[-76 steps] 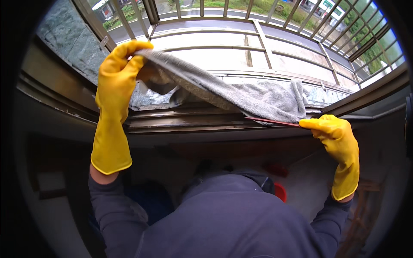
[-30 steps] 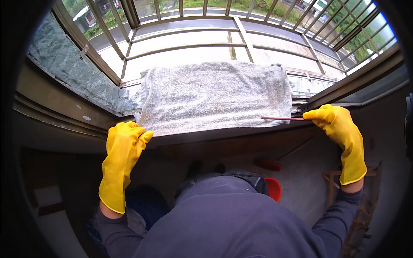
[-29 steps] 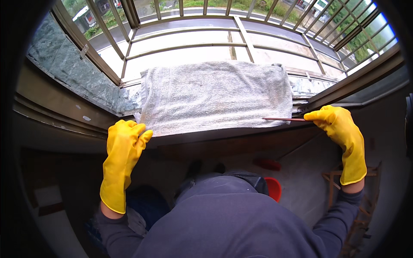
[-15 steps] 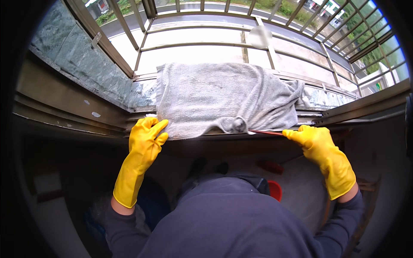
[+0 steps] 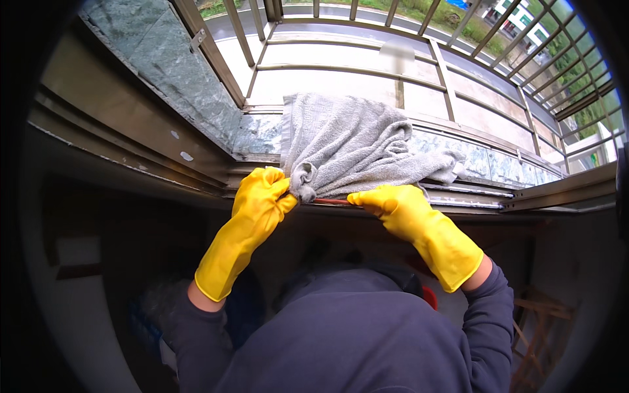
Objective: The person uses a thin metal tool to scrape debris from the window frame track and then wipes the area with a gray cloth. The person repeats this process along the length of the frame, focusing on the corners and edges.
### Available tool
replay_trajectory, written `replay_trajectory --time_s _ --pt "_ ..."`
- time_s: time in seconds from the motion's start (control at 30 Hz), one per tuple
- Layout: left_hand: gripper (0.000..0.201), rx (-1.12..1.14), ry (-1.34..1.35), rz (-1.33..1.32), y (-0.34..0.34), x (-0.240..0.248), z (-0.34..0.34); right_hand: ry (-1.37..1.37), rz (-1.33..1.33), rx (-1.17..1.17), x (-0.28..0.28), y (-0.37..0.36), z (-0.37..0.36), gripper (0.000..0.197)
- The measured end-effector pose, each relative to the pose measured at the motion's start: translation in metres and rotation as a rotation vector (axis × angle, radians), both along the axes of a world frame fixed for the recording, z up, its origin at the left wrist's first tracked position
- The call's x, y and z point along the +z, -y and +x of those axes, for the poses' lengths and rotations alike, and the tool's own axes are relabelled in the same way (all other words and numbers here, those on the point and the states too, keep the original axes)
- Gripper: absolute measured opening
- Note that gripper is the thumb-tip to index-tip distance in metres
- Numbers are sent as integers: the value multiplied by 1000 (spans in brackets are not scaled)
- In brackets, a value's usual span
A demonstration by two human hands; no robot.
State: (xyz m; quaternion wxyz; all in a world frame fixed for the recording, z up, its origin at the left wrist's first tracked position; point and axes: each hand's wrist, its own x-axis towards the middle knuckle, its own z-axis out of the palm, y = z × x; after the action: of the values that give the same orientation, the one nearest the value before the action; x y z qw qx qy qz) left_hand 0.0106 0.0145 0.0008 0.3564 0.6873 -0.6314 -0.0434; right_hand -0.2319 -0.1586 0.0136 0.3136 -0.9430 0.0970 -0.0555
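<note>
A grey towel [image 5: 354, 141] lies across the window sill, gathered into folds, with its near edge bunched into a knob. My left hand [image 5: 259, 196], in a yellow rubber glove, is closed on the towel's near edge beside that knob. In the other yellow glove, my right hand [image 5: 400, 206] grips a thin reddish rod [image 5: 333, 202] along the window track. The rod's left end runs into the bunched cloth, so its tip is hidden.
Metal window tracks [image 5: 472, 194] run along the sill's near side. Beyond stand metal security bars [image 5: 354, 73]. A brown frame [image 5: 131, 118] and greenish stone [image 5: 164, 72] flank the left. Below, a red container [image 5: 430, 298] and wooden stand [image 5: 544, 314] show dimly.
My right hand and the rod have slid left, pushing the towel into tighter folds toward my left hand. The view has shifted, and my left hand now grasps cloth beside the knob.
</note>
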Motion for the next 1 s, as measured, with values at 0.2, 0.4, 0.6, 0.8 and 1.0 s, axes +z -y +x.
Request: replay_trajectory --time_s 0.2,0.4,0.6,0.8,1.0 --pt "33 280 -674 -130 98 61 20 375 800 -432 15 29 19 18" --pt "10 -86 -780 -178 172 162 23 701 953 -735 48 67 -28 26" --pt "48 -231 -527 -159 155 155 26 645 903 -639 67 97 -105 25" --pt "79 -554 -726 100 187 82 -30 365 762 -562 88 78 -99 20" --pt "58 -533 -568 341 189 72 -21 399 875 -531 79 65 -123 17"
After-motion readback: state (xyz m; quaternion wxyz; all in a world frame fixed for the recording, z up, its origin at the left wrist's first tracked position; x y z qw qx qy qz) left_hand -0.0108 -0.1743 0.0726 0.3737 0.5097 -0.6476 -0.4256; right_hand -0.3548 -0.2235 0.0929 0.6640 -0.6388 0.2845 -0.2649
